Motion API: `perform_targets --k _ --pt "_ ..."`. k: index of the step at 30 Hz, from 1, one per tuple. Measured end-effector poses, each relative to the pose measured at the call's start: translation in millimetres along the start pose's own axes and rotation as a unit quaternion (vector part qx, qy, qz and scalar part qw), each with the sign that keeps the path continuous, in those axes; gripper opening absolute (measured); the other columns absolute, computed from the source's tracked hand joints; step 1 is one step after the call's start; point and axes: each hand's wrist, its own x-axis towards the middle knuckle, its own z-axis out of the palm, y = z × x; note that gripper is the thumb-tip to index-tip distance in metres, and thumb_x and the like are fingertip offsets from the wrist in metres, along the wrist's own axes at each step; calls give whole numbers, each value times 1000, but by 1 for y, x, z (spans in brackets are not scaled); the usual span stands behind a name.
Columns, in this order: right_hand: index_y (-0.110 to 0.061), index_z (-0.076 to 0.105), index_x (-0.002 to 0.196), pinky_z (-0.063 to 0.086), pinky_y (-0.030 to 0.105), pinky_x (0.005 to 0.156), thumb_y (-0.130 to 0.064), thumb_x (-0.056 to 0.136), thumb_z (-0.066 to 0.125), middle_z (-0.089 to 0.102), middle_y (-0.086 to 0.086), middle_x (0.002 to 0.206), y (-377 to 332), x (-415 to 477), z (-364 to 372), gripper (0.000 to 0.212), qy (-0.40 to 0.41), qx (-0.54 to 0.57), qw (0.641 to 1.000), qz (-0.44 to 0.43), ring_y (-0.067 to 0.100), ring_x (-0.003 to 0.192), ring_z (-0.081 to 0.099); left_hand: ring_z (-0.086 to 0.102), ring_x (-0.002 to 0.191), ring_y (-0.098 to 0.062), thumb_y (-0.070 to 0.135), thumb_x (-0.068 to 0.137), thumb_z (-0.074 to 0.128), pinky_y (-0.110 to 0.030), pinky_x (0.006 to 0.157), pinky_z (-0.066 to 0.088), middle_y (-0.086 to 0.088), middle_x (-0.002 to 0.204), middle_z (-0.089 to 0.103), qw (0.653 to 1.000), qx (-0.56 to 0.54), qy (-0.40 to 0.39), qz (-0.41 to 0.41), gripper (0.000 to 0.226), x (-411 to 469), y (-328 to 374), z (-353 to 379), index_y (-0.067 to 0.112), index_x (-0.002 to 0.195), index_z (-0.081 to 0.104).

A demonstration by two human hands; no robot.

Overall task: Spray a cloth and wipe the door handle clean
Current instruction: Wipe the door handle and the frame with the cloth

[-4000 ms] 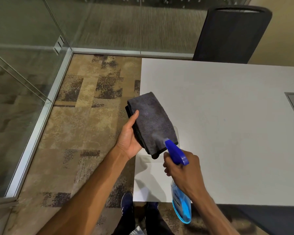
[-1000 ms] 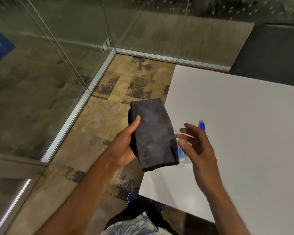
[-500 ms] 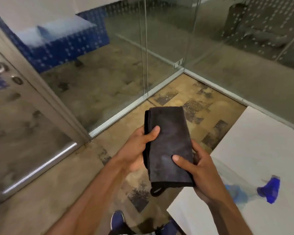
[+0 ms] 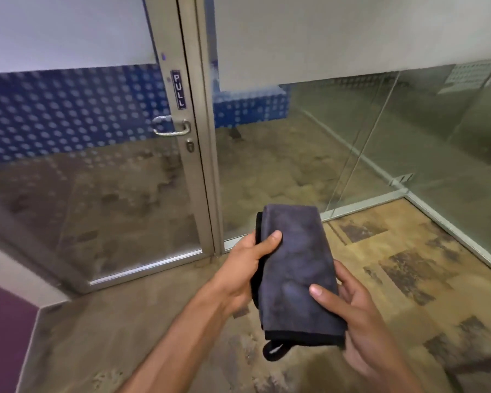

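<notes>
A folded dark grey cloth [image 4: 294, 268] is held in front of me by both hands. My left hand [image 4: 247, 268] grips its left edge with the thumb on top. My right hand [image 4: 352, 316] cups its lower right corner from beneath, thumb pressing on the upper face. A silver lever door handle [image 4: 171, 128] sits on the metal-framed glass door [image 4: 125, 194], up and to the left of the cloth and well beyond it. A keyhole is just below the handle. The spray bottle is out of view.
A "PULL" sign [image 4: 178, 89] is on the door frame above the handle. Glass partition walls [image 4: 408, 131] run to the right. A patterned brown carpet [image 4: 394, 265] covers the floor. A purple surface [image 4: 3, 336] lies at the lower left.
The view has swung left from the white table to the door. The spray bottle was put down on the table; my right hand then took hold of the cloth beside my left.
</notes>
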Motion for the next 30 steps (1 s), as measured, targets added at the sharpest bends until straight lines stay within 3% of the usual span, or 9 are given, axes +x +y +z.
perform_targets --k 10,14,20,24,27,30 --pt "-10 54 139 55 49 99 10 76 75 64 28 134 44 85 112 70 -157 4 987 40 46 123 62 78 106 -34 18 98 70 -39 87 66 -19 115 79 987 -6 137 79 28 -29 86 -115 1 119 73" --pt "-8 55 137 52 52 104 4 77 78 64 28 134 48 114 139 65 -165 22 984 63 45 125 61 76 109 -38 13 98 70 -45 89 66 -22 117 78 977 -36 176 115 29 -20 103 -138 0 124 68" --pt "-5 67 123 60 49 90 -6 80 75 67 30 128 38 176 173 43 -147 80 979 112 43 116 67 79 97 -35 11 94 75 -39 72 65 -23 110 79 963 -50 219 151 27 20 131 -161 -3 116 68" --pt "0 61 131 51 57 103 -4 86 71 65 30 129 31 237 186 46 -142 97 975 142 46 121 63 80 92 -30 17 88 83 -32 68 63 -16 103 81 951 13 252 176 32 63 166 -174 1 113 71" --pt "0 62 131 45 59 109 -7 85 68 66 29 129 22 289 192 47 -127 89 977 145 46 123 62 79 94 -19 28 85 87 -28 74 61 -5 105 81 917 129 317 204 48 102 199 -182 9 124 65" --pt "-2 63 130 47 56 106 -6 82 69 67 28 129 7 340 200 48 -119 106 977 140 44 121 64 71 106 -13 40 91 78 -25 89 53 -2 124 72 818 306 405 270 66 141 233 -189 17 144 48"
